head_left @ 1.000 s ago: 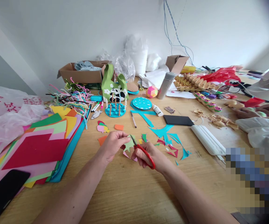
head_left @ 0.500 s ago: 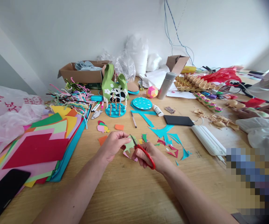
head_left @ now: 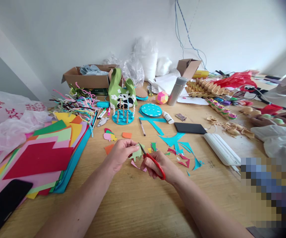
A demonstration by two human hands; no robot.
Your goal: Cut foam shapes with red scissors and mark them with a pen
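Scissors with bright red handles and dark grey blades. Just left of the scissors, a piece of paper in pale green. Farther left of the scissors, a paper stack: deep red on top, with pink, yellow, orange, green and blue showing. Beyond the scissors, a green bag with a black-and-white panda and white flowers, a blue disc flecked white, and a pink, orange and yellow patchwork ball. Right of the scissors, a white power strip.
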